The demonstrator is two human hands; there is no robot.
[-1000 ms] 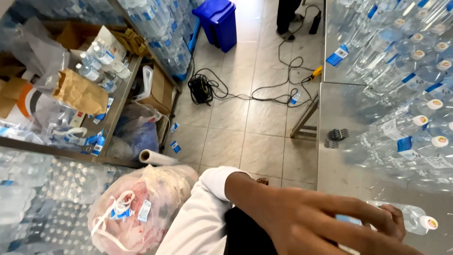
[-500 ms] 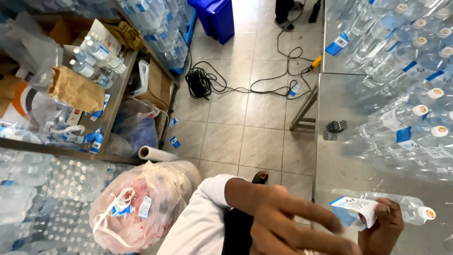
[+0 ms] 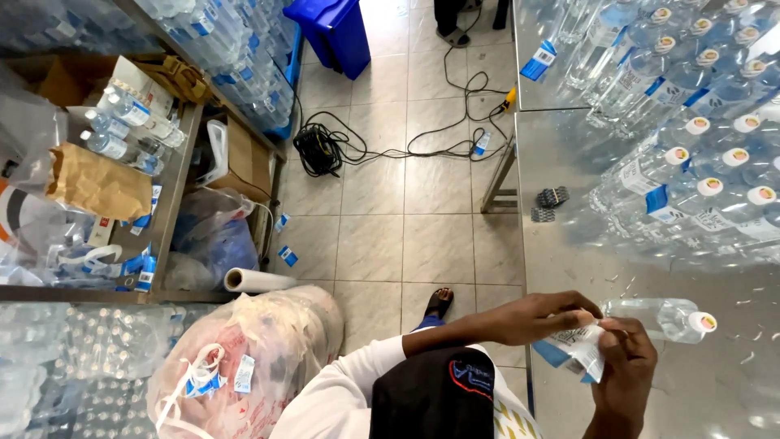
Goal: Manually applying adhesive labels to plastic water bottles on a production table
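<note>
Bottled-water packing room, stacked bottles (image 3: 691, 154) on steel table (image 3: 569, 268) beyond the hands, shrink-wrapped packs (image 3: 97, 349) left

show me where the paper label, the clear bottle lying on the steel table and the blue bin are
paper label (image 3: 575, 345), head view, on its white face between the hands
clear bottle (image 3: 662, 318), head view, on its body near the cap
blue bin (image 3: 337, 34), head view, on its side wall

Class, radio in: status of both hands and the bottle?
Left hand and right hand both pinching label. Bottle lying on steel table. Nothing blocking.
</note>
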